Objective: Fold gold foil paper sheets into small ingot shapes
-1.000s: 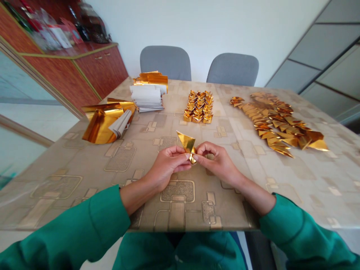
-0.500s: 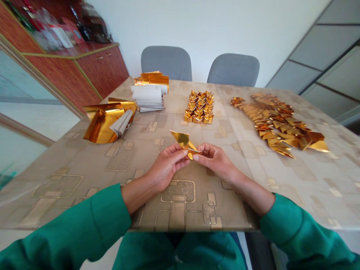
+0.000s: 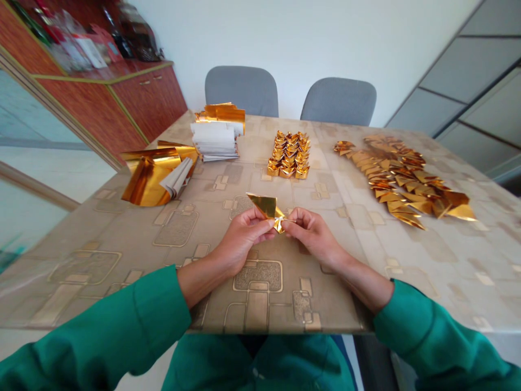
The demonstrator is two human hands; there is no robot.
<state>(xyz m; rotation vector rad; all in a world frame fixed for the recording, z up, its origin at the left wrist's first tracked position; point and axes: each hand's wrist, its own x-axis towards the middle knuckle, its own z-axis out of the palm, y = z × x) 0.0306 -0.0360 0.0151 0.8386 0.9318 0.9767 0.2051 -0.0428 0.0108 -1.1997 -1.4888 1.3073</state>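
Both hands hold a small folded piece of gold foil point(image 3: 266, 207) above the middle of the table, pinching it between thumbs and fingers. My left hand point(image 3: 244, 236) grips its left side, and my right hand point(image 3: 311, 234) pinches its lower right corner. A shiny triangular flap points up and to the left, and the fingers hide part of the fold. Beyond my hands stands a block of folded gold ingots point(image 3: 288, 155). To the right lies a long heap of gold foil triangles point(image 3: 401, 176). Loose gold foil sheets point(image 3: 152, 176) and a white-edged paper stack point(image 3: 215, 138) lie to the left.
The table point(image 3: 325, 217) has a beige patterned cover, and its near edge runs just past my forearms. Green sleeves cover my arms. Two grey chairs point(image 3: 242, 92) stand at the far side. A reddish-brown cabinet point(image 3: 150, 100) holding bags and bottles stands at the back left.
The foil piece has turned from nearly upright to tilting left, with its flap pointing up and left. My hands have drawn slightly closer around its lower corner.
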